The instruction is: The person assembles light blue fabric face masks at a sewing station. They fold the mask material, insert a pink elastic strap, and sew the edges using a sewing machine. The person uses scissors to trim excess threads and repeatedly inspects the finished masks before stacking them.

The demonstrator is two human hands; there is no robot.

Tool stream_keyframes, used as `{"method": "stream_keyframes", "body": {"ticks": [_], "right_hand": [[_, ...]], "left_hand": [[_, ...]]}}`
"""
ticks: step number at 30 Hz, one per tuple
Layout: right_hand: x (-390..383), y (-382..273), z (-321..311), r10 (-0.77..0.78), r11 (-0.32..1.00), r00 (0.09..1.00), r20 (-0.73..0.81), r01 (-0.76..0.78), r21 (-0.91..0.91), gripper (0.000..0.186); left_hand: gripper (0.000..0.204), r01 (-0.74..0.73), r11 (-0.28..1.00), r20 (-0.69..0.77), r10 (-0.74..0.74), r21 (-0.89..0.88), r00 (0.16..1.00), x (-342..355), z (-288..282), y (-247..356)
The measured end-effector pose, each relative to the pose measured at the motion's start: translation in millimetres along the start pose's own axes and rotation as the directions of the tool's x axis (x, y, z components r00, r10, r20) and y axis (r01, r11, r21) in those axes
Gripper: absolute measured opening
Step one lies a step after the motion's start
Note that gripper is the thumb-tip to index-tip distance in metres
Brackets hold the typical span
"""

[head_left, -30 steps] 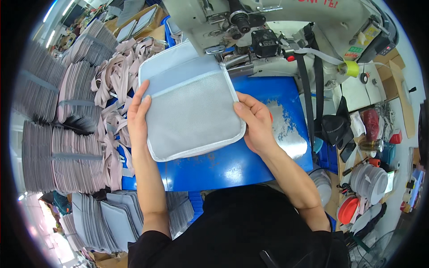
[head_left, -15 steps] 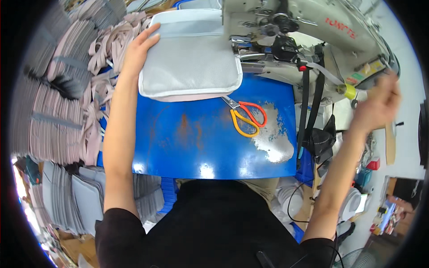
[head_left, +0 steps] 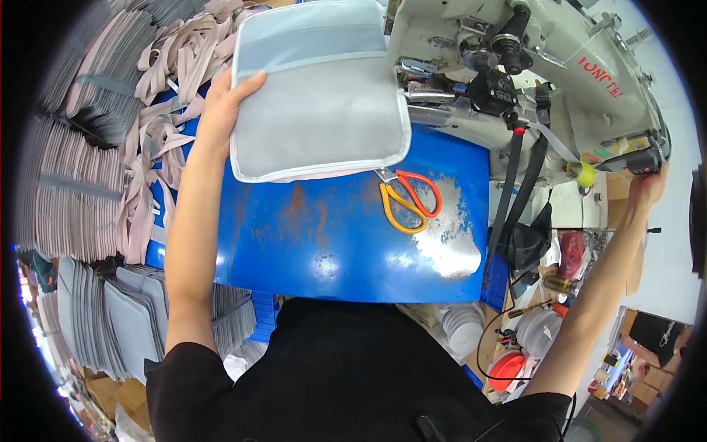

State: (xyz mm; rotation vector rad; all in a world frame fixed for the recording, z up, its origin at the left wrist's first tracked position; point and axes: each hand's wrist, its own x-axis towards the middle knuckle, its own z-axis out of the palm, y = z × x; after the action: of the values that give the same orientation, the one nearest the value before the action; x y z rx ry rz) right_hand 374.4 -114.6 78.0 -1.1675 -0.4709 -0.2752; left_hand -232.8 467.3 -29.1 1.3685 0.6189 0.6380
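In my left hand (head_left: 224, 110) is a grey fabric panel (head_left: 320, 114) with rounded corners, white piping and a darker band across its upper part. My thumb lies on its face and the fingers go behind its left edge. The panel's right side lies against the sewing machine (head_left: 508, 44). Far to the right, my right hand (head_left: 649, 188) is closed around a black part (head_left: 642, 160) at the machine's end; its fingers are partly hidden. Scissors (head_left: 409, 202) with one red and one yellow handle lie on the blue table (head_left: 294, 250), their blades under the panel.
Tall stacks of grey and pinkish panels (head_left: 77, 199) stand at the left, beside tangled pale straps (head_left: 184, 59). Black straps (head_left: 515, 177) hang from the machine. Plastic lids (head_left: 464, 328) and a red round lid (head_left: 507, 368) sit below right.
My right hand, blurred before, has moved outward and down onto the black part at the machine's end. My left hand still holds the panel; the whole view has shifted slightly.
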Motion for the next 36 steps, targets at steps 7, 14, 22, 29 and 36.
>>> {"method": "stream_keyframes", "body": {"ticks": [7,14,22,29,36], "right_hand": [[-194.1,-13.5,113.2,-0.329,0.872,0.88,-0.342,0.144,-0.468,0.047],[-438.2,10.7,257.3,0.425,0.585,0.453,0.783,0.522,-0.62,0.073],[-420.3,21.4,250.2,0.778,0.611,0.104,0.62,-0.357,-0.706,0.078],[-447.6,15.8,306.2,0.64,0.743,0.471,0.607,-0.179,-0.645,0.067],[-453.6,23.0,265.9,0.449,0.63,0.585,0.676,0.329,-0.703,0.057]], "left_hand": [[0.045,0.058,0.99,-0.215,-0.086,-0.131,0.973,-54.8,-58.5,-79.3],[0.039,0.025,0.985,-0.262,-0.07,-0.17,0.963,-82.1,-53.0,-86.2],[0.039,-0.048,0.985,-0.295,-0.002,-0.163,0.955,-96.1,-47.1,-58.3],[0.037,-0.032,0.995,-0.319,0.002,-0.09,0.948,-89.3,-38.7,-38.6],[0.034,-0.352,0.642,0.003,0.479,0.681,0.878,-170.0,2.9,25.1]]}}
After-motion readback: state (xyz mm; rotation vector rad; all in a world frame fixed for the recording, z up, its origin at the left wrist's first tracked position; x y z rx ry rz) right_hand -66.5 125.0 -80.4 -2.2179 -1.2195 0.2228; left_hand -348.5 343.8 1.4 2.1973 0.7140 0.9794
